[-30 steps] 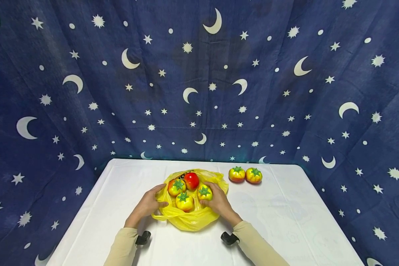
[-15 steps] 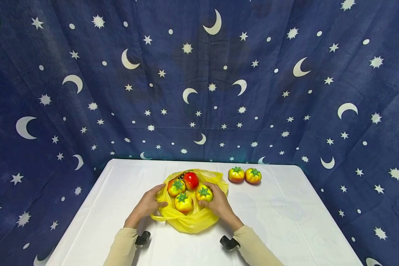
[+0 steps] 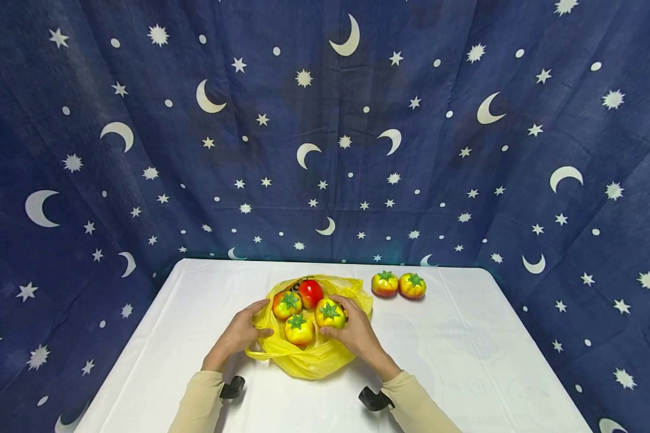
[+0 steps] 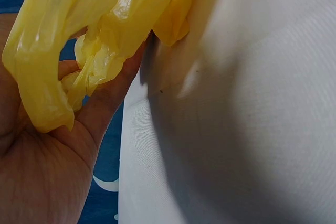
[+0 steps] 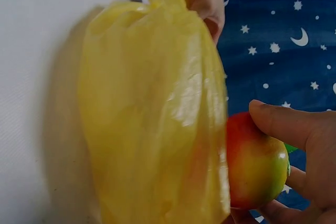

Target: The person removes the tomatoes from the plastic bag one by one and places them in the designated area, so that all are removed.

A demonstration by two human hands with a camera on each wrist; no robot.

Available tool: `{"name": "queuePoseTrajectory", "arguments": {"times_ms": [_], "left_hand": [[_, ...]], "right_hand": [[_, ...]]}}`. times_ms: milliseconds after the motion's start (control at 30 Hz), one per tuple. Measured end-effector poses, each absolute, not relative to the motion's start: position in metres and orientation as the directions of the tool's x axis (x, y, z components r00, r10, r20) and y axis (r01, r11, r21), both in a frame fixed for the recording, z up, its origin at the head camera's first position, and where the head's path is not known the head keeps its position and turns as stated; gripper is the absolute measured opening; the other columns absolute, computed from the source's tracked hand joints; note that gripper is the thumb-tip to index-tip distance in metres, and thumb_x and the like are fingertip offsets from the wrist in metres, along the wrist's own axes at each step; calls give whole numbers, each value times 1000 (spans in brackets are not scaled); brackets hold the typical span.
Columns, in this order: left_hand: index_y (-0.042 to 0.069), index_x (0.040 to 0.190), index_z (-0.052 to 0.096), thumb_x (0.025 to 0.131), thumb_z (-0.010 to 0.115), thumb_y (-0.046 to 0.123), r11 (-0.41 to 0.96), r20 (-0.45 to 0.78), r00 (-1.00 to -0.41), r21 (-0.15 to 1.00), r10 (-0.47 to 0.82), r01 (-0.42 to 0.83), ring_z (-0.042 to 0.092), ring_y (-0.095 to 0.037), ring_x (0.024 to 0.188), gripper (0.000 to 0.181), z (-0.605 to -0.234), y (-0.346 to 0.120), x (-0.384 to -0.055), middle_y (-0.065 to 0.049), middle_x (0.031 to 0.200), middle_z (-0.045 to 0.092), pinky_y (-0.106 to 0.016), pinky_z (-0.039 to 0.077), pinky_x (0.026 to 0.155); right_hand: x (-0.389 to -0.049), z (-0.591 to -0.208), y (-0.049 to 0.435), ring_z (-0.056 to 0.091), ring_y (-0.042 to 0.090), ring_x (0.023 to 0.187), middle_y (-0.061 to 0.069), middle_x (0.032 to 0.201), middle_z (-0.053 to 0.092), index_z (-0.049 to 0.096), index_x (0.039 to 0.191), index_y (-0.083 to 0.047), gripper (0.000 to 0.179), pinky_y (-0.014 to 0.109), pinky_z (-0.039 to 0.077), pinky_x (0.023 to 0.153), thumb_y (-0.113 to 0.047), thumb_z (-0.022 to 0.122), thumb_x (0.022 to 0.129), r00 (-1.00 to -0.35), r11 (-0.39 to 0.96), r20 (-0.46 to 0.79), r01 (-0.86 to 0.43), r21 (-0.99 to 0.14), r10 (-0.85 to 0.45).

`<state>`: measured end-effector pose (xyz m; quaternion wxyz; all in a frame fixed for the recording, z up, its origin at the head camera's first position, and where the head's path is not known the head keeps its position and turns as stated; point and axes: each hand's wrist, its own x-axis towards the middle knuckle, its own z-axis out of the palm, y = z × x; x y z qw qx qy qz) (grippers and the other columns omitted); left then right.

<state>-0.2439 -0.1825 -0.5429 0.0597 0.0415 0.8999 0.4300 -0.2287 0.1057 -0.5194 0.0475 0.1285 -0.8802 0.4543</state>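
A yellow plastic bag (image 3: 316,364) lies spread on the white table with its mouth open. My left hand (image 3: 242,329) holds the bag's left rim, and in the left wrist view the plastic bunches between thumb and fingers. My right hand (image 3: 357,328) grips a yellow-and-red tomato (image 3: 330,313) with a green star-shaped top, at the bag's right side. The right wrist view shows the thumb on one side of this tomato (image 5: 257,169) and fingers on the other. Also in the bag are two similar tomatoes, one at the left (image 3: 286,305) and one in front (image 3: 300,330), plus a glossy red fruit (image 3: 311,293).
Two more tomatoes sit side by side behind the bag to the right, one on the left (image 3: 384,284) and one on the right (image 3: 412,286). A dark blue curtain (image 3: 281,234) with moons and stars hangs behind the white table (image 3: 466,361).
The tomato in my right hand has shifted slightly left and looks a little higher, showing more of itself. The bag's front edge has moved slightly. My left hand stays in place.
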Motion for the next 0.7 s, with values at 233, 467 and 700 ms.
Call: {"name": "queuePoseTrajectory", "arguments": {"times_ms": [233,467,700], "left_hand": [[11,147,46,78,81,11,626,-70,-989,779,129,27,34,-42,144,76,-543,-183,-244,-16,154,42,-60,27,118],[11,147,46,78,81,11,624,-61,-989,780,133,36,35,-42,144,77,-544,-184,-244,-16,153,43,-61,28,118],[11,147,46,78,81,11,627,-69,-989,778,128,27,34,-42,144,77,-544,-183,-245,-15,154,42,-60,27,118]], "right_hand": [[-222,-505,108,57,28,122,7,133,60,57,135,-19,71,50,49,103,-23,88,72,-957,524,230,-290,-801,-179],[-219,-494,113,60,20,113,3,130,62,58,134,-19,70,34,53,87,-24,88,71,-940,508,288,-340,-791,-180],[-219,-486,118,60,20,112,2,126,63,60,133,-19,70,38,53,92,-21,89,70,-942,499,296,-333,-800,-155]]}}
